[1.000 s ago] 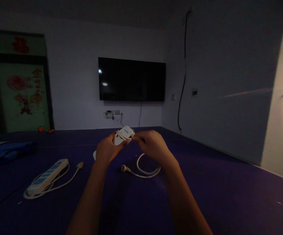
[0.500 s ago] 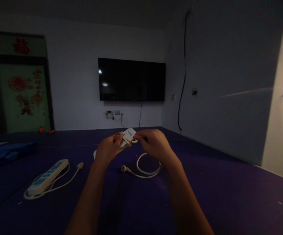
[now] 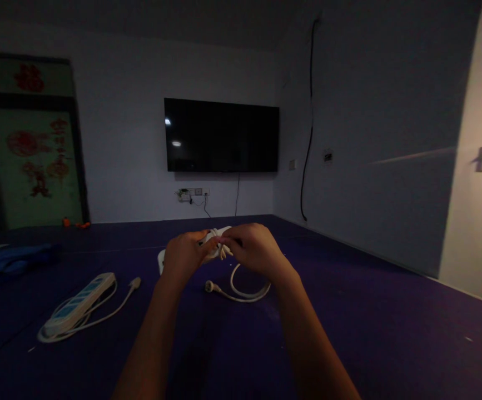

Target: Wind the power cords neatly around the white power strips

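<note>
Currently the left hand [image 3: 182, 255] clasps a white power strip [image 3: 212, 255], seemingly clear of the purple surface [image 3: 341, 316]; the right hand [image 3: 255, 247] pinches the wound cord [image 3: 226, 253] in its fingers; if that pinch slackens, it could unwind; a tug might drag the plug [image 3: 209, 286] and looping lead [image 3: 249, 299].

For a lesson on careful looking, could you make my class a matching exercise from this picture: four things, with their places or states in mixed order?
1. Television
2. Blue-topped power strip
3. Left hand
4. Black cable

A. Holding a white power strip
B. Hanging down the right-hand wall
C. Mounted on the far wall
D. Lying on the purple surface

Pairs: 1-C, 2-D, 3-A, 4-B
</note>
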### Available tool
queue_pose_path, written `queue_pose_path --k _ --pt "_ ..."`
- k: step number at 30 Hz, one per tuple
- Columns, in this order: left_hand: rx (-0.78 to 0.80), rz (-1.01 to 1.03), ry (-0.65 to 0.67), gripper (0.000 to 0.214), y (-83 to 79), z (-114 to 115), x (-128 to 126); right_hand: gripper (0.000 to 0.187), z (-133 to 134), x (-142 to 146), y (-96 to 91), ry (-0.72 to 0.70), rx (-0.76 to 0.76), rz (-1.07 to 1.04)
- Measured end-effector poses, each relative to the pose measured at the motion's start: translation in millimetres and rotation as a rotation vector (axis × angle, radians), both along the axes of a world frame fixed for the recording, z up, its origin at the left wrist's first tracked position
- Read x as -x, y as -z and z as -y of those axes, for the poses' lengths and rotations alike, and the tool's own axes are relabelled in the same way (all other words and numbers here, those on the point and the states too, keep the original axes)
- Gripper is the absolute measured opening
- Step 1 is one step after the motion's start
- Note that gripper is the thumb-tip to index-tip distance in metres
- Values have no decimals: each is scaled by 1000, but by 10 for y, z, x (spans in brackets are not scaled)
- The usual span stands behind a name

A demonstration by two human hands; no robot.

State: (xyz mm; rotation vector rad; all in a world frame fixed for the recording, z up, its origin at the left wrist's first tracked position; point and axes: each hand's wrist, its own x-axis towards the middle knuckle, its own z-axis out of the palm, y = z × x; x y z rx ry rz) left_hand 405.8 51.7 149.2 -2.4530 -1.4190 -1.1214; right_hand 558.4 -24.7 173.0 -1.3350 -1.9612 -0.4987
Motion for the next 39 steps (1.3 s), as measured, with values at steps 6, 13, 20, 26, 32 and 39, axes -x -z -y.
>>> queue_pose_path --k 6,13,20,26,32,39 --pt "-90 -96 180 61 -1 116 -104 21 -24 -243 21 -114 -76 -168" --pt "-180 -252 323 67 -13 224 -136 12 -78 -386 71 -258 56 -464" --pt "-233 -303 350 62 -21 314 -162 27 -201 -472 162 -248 125 -604" --pt "-141 -296 452 64 -77 445 -179 39 -482 -618 313 -601 236 -860" --pt "-139 -186 616 60 -55 529 -244 37 -557 -649 487 -817 119 -1115" --pt "-137 -35 672 54 25 497 -345 28 -448 -297 645 -806 -12 -1426"
